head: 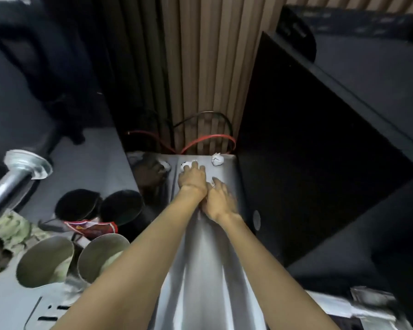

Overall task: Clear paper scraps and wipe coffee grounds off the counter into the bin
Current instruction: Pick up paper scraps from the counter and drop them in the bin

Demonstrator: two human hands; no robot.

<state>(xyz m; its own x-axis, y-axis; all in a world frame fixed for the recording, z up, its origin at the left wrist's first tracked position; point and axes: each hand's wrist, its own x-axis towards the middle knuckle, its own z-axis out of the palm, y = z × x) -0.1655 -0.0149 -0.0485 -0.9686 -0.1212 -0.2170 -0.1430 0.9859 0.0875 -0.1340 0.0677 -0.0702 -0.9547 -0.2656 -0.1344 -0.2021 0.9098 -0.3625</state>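
Three crumpled paper scraps show in the head view, all at the far end of the narrow steel counter [208,270], close to the slatted wall. One scrap [217,159] sits free in the far right corner, touching neither hand. A second scrap [186,164] lies under the fingertips of the left hand [192,179], whose fingers curl down over it; whether they have pinched it or only rest on it cannot be told. A small white bit [212,184] peeks out beside the right hand [221,202], which lies palm down with its fingers bent toward it; a firm hold cannot be confirmed.

The step in hand looks like gathering the scraps. To do it well, the person would likely close each hand fully round its scrap before lifting, then reach for the corner one, as light paper slips away easily. Red and black cables [208,139] loop just beyond the counter edge, so a scrap pushed far could drop behind it.

No bin can be identified, and no coffee grounds can be made out through the blur. Metal cups [45,260] stand to the left, well apart from the hands.
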